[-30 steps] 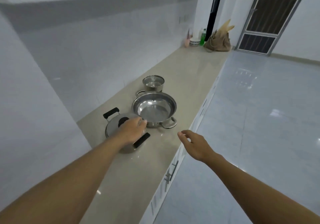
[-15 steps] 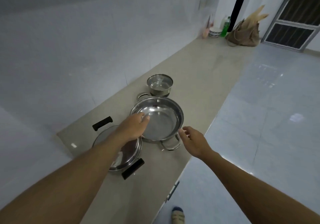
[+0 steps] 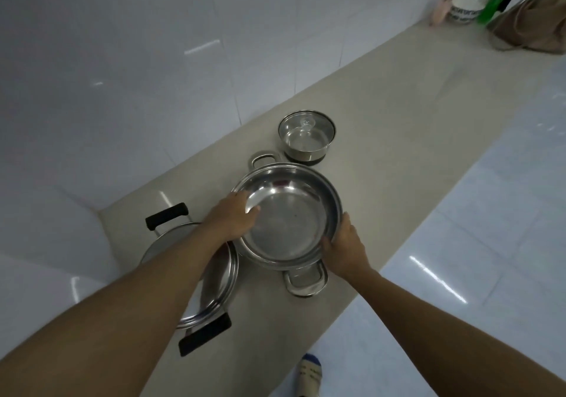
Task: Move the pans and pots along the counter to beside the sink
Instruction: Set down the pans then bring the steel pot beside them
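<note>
A wide, shallow steel pan [image 3: 291, 222] with two loop handles sits on the beige counter [image 3: 398, 157]. My left hand [image 3: 234, 219] grips its left rim, thumb inside the bowl. My right hand [image 3: 344, 248] holds the right rim near the front handle. To the left, partly under my left forearm, stands a lidded pot [image 3: 211, 277] with black handles. Behind the pan is a small steel pot [image 3: 306, 136] with a glass lid.
The tiled wall [image 3: 153, 74] runs along the counter's left side. At the far end stand a brown bag [image 3: 533, 25], a green bottle [image 3: 493, 1] and a white tub [image 3: 464, 13]. The counter's front edge drops to a glossy tiled floor [image 3: 474, 258]. A socked foot [image 3: 309, 375] shows below.
My left hand left the lidded pot and took the wide pan's left rim. My right hand came in from the air to its right rim. The view tilted downward and closer.
</note>
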Tool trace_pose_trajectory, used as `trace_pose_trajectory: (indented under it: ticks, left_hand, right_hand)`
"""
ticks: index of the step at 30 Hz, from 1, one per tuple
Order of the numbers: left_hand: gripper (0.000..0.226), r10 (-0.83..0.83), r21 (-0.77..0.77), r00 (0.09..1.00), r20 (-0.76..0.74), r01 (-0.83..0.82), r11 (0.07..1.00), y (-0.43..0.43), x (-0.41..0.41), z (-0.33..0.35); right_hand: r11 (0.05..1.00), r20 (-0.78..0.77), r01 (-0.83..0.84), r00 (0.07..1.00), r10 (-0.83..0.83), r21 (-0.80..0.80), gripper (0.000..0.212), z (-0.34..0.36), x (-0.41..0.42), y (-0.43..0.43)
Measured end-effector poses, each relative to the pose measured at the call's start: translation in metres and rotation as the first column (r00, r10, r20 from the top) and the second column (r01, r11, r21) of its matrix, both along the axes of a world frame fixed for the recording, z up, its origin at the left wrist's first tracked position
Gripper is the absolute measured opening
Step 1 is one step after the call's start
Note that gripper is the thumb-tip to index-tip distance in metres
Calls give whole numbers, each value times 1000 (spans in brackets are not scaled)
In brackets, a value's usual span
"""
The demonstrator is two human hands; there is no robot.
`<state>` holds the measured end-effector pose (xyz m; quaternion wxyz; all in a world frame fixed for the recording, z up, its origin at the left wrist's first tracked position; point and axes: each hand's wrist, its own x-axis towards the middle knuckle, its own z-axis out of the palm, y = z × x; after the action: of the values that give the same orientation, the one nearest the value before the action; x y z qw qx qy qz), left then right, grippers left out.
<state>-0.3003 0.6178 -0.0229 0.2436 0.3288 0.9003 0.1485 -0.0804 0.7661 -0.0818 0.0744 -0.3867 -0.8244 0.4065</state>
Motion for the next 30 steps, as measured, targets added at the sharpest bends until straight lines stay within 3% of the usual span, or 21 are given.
trace_pose_trajectory:
  ticks: [2,8,12,16,19,25,30]
  left_hand:
    - [47,11,-23,1000,-4,-11,1000,5,-3,-6]
    - [51,11,-47,997,-79,-15,999,23,-1,-17]
    - [46,-47,-29,982,-184,42,999,37,4,-23]
    - [49,-84,-17,945,-316,83,996,50,8,-27]
    - [53,-117,-30,921,-371,114,993,57,5,-28]
    - [64,-241,-189,925,-295,191,963,67,1,-38]
    - [44,-191,-181,917,-351,134,974,67,8,-43]
  right_hand:
    - [999,-22,-41,999,42,28,34,-3,1,11]
    - [998,-55,-42,997,45,51,29,-6,8,44]
    - [993,-44,-78,996,82,93,37,-9,13,68]
    - [977,60,-169,985,162,128,53,-9,17,92]
    - [956,75,-252,967,243,152,52,-4,20,107]
    - [976,130,-46,991,19,211,54,-4,26,109]
    - [961,144,14,988,-56,276,45,1,31,119]
